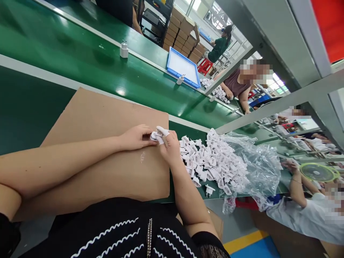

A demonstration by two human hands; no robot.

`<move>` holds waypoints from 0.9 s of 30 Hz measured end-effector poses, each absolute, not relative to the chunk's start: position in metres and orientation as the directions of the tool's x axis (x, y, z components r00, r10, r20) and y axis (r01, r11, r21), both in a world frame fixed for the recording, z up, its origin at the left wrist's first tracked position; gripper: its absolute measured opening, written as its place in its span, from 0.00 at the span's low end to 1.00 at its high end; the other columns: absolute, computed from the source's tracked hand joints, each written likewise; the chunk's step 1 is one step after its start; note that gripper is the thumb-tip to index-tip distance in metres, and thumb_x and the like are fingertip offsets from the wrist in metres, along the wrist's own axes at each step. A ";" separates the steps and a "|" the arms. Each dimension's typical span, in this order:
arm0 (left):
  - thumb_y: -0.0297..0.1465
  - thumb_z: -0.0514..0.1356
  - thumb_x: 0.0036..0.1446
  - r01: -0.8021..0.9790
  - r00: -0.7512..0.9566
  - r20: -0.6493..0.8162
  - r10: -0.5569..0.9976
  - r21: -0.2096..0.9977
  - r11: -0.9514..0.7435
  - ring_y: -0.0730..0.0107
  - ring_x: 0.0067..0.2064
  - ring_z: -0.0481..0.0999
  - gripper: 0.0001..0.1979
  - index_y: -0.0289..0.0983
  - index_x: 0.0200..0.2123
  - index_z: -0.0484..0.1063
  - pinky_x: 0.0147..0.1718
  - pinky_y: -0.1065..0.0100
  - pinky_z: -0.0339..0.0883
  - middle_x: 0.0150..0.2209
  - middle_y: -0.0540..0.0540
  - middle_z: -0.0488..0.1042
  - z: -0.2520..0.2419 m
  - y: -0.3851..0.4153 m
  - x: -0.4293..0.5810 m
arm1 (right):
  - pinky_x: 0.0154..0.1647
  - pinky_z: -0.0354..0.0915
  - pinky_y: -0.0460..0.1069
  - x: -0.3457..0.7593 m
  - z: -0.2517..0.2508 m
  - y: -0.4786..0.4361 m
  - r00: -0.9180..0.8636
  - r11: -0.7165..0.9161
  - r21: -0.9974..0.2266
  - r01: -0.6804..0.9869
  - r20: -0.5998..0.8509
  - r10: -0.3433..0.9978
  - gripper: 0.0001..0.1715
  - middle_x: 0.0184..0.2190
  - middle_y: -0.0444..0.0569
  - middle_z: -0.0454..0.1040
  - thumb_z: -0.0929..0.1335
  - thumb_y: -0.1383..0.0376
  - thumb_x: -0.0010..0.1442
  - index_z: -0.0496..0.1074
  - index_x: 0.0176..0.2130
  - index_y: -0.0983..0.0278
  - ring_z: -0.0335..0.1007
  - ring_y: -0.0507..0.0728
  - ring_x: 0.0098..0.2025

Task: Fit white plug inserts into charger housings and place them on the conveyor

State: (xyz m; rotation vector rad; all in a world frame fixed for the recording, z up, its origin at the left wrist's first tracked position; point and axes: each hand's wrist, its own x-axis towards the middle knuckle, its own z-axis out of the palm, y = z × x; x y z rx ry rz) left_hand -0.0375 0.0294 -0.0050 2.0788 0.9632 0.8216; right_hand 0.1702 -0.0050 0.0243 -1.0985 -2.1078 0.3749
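Note:
My left hand (135, 138) and my right hand (170, 145) meet over a brown cardboard sheet (107, 118) on the green bench. Together they pinch one small white plastic plug part (155, 136). White finger cots cover some fingertips of my right hand. Just to the right lies a heap of several more white plug parts (209, 161), spilling out of a clear plastic bag (255, 172).
A green conveyor belt (80, 53) runs behind, carrying a white charger (124, 49), another small white part (180, 79) and a blue tray (183, 67). Other people sit along the line at right. Stacked cardboard boxes (182, 36) stand at the back. A green fan (318, 172) is at right.

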 end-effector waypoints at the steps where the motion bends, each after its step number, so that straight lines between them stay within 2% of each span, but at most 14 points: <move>1: 0.51 0.63 0.60 0.371 0.525 0.255 0.812 0.790 -0.488 0.56 0.45 0.75 0.20 0.40 0.42 0.80 0.46 0.61 0.68 0.40 0.44 0.79 -0.004 0.029 -0.038 | 0.57 0.68 0.58 0.169 0.025 -0.004 -0.391 0.602 -0.542 0.587 0.461 0.797 0.23 0.50 0.53 0.77 0.63 0.66 0.70 0.70 0.62 0.57 0.69 0.62 0.52; 7: 0.49 0.64 0.60 0.356 0.522 0.256 0.814 0.802 -0.480 0.53 0.49 0.75 0.19 0.42 0.44 0.81 0.52 0.58 0.66 0.44 0.44 0.79 -0.003 0.027 -0.038 | 0.55 0.68 0.58 0.170 0.027 -0.006 -0.359 0.616 -0.540 0.573 0.511 0.781 0.19 0.50 0.51 0.78 0.64 0.66 0.70 0.73 0.58 0.55 0.70 0.61 0.52; 12: 0.48 0.64 0.60 0.326 0.526 0.260 0.809 0.817 -0.475 0.54 0.48 0.75 0.17 0.43 0.44 0.81 0.49 0.60 0.67 0.43 0.44 0.79 -0.001 0.027 -0.039 | 0.55 0.68 0.57 0.167 0.028 -0.006 -0.390 0.601 -0.542 0.587 0.461 0.797 0.19 0.48 0.51 0.79 0.64 0.67 0.69 0.73 0.57 0.56 0.70 0.61 0.51; 19: 0.48 0.64 0.61 0.354 0.521 0.274 0.808 0.792 -0.497 0.56 0.46 0.76 0.17 0.41 0.42 0.81 0.47 0.60 0.68 0.42 0.44 0.79 -0.003 0.027 -0.039 | 0.50 0.69 0.55 0.167 0.031 -0.005 -0.417 0.597 -0.484 0.639 0.434 0.798 0.22 0.45 0.52 0.78 0.63 0.74 0.63 0.74 0.53 0.59 0.68 0.61 0.47; 21: 0.48 0.64 0.61 0.378 0.504 0.314 0.805 0.757 -0.532 0.57 0.45 0.76 0.20 0.41 0.48 0.79 0.45 0.62 0.69 0.43 0.44 0.79 -0.006 0.025 -0.039 | 0.50 0.69 0.55 0.168 0.030 -0.004 -0.431 0.611 -0.457 0.647 0.442 0.787 0.23 0.43 0.52 0.78 0.63 0.75 0.61 0.74 0.52 0.60 0.68 0.61 0.46; 23: 0.48 0.63 0.63 0.424 0.484 0.383 0.787 0.684 -0.594 0.57 0.46 0.77 0.25 0.40 0.56 0.75 0.45 0.62 0.70 0.44 0.43 0.79 -0.009 0.021 -0.040 | 0.54 0.69 0.56 0.168 0.030 -0.004 -0.448 0.633 -0.419 0.650 0.462 0.766 0.23 0.41 0.51 0.78 0.63 0.76 0.60 0.75 0.51 0.61 0.69 0.61 0.45; 25: 0.47 0.59 0.67 0.494 0.484 0.464 0.741 0.555 -0.670 0.57 0.47 0.78 0.26 0.38 0.60 0.71 0.45 0.61 0.71 0.47 0.41 0.79 -0.012 0.017 -0.039 | 0.61 0.65 0.58 0.168 0.030 -0.003 -0.456 0.646 -0.388 0.657 0.478 0.751 0.22 0.38 0.49 0.78 0.62 0.76 0.59 0.75 0.48 0.61 0.70 0.59 0.43; 27: 0.46 0.56 0.70 0.564 0.503 0.529 0.684 0.399 -0.723 0.56 0.47 0.79 0.24 0.35 0.60 0.70 0.44 0.60 0.71 0.49 0.38 0.79 -0.013 0.013 -0.037 | 0.67 0.60 0.59 0.167 0.031 -0.003 -0.446 0.638 -0.371 0.675 0.484 0.753 0.21 0.34 0.47 0.76 0.62 0.77 0.57 0.75 0.45 0.60 0.71 0.58 0.40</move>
